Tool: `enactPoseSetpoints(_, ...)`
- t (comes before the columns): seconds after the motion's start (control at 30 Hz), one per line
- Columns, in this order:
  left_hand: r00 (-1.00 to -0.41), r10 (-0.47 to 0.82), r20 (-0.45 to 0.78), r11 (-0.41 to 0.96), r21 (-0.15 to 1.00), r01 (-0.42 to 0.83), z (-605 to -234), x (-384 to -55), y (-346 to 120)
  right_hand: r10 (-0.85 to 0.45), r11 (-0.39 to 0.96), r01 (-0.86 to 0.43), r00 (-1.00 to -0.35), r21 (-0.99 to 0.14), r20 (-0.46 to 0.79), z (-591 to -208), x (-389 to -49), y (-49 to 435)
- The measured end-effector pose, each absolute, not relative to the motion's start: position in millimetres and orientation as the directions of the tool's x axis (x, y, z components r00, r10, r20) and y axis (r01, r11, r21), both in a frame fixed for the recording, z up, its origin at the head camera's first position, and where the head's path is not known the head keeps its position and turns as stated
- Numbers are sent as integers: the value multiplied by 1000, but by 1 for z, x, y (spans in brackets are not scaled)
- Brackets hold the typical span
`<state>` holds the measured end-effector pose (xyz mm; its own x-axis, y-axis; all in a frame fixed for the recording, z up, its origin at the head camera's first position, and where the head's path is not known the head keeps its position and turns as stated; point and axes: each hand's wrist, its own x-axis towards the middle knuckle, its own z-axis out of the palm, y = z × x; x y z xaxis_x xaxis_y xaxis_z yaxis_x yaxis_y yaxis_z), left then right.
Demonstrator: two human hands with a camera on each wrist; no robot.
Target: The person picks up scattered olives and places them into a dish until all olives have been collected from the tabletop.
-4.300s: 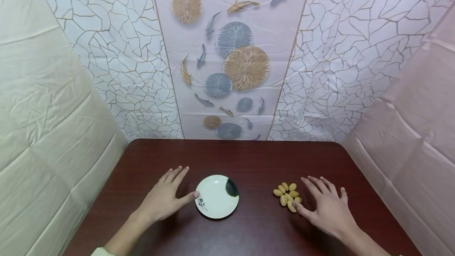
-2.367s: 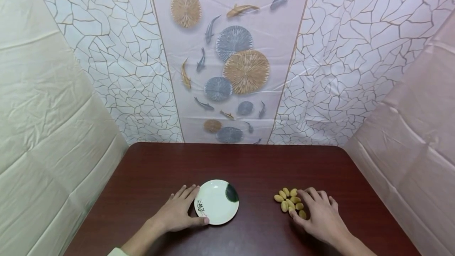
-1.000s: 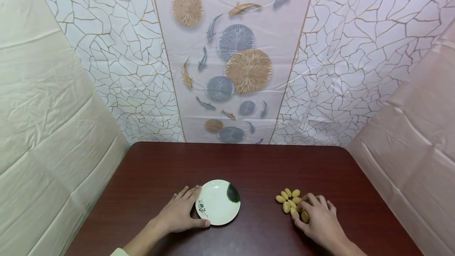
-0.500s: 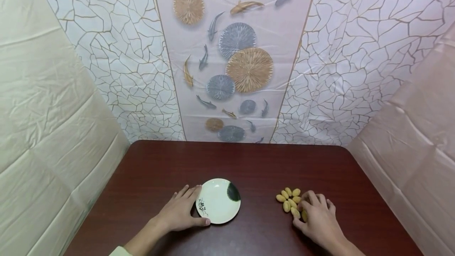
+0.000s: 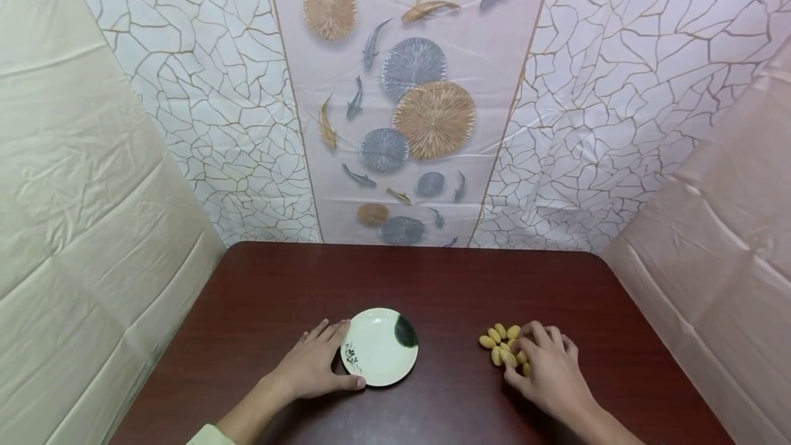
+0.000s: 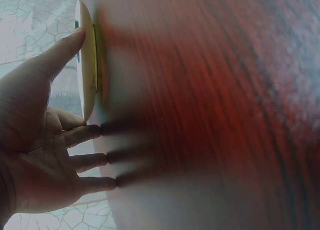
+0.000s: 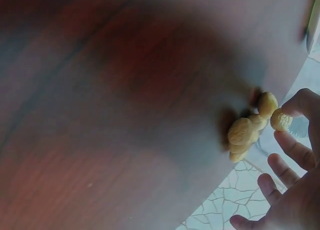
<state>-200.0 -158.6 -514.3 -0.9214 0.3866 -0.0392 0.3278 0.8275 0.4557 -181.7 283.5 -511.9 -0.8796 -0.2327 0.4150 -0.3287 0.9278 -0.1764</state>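
In the head view, my left hand [image 5: 315, 362] lies at the left rim of a small white plate [image 5: 386, 356] with a dark green patch and a floral print. The thumb touches its near edge and the index finger its far-left edge; the other fingers reach down to the table in the left wrist view. My right hand [image 5: 552, 369] is over a cluster of small yellow oval fruits [image 5: 487, 342]. In the right wrist view, its thumb and index finger pinch one wrinkled yellow fruit [image 7: 281, 120], beside the others [image 7: 241, 131]. Some fruits are partly hidden under the hand.
The dark red-brown wooden table [image 5: 432, 287] has a glossy top and rounded far corners. Behind it hangs a patterned cloth [image 5: 402, 122] with fish and round motifs. Beige cloth walls [image 5: 93, 225] stand at both sides.
Both hands came down from hovering, the left to the plate rim, the right onto the fruits. In the last half second the right hand shifted slightly away from me and pinched a fruit.
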Motion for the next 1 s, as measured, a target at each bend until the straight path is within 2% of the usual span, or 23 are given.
enactPoseSetpoints(0.17,-917,399,-21,810,476,342,-514,-201,-159,-255,917,-362,-855,-166,452,-509,-185,274)
enactPoseSetpoints(0.47,-921,388,-39,814,483,322,-512,-201,-158,-288,907,-387,-856,-164,430,-499,-191,255)
enactPoseSetpoints(0.73,-924,379,-48,820,480,311,-514,-199,-158,-321,888,-436,-815,-145,483,-492,-200,242)
enactPoseSetpoints(1.0,-926,372,-60,820,489,297,-513,-200,-159,-351,872,-467,-805,-147,478,-487,-208,227)
